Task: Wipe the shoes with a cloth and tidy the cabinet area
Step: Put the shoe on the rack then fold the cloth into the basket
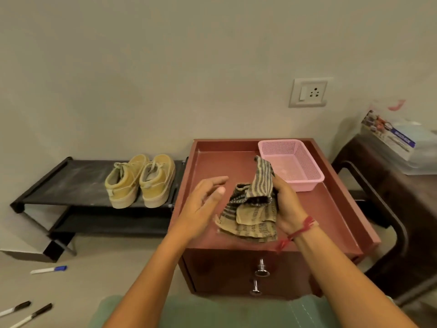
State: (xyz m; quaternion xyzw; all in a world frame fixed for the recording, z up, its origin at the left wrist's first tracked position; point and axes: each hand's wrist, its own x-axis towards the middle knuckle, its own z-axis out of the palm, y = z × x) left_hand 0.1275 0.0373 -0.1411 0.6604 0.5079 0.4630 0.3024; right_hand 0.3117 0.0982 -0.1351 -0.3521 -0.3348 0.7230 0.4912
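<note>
A striped brown and beige cloth [250,209] is bunched above the top of the reddish cabinet [212,166]. My right hand [287,204] grips the cloth from its right side, one end sticking up. My left hand [203,204] hovers just left of the cloth with fingers straight and spread, holding nothing. A pair of tan shoes [139,181] stands side by side on the upper shelf of a low black shoe rack [71,183], to the left of the cabinet, heels toward me.
A pink plastic basket [279,147] sits at the cabinet's back right corner. Two metal knobs [261,271] stick out of the cabinet front. Three markers [48,269] lie on the floor at left. A dark chair [383,209] with papers stands at right. A wall socket [309,92] is above.
</note>
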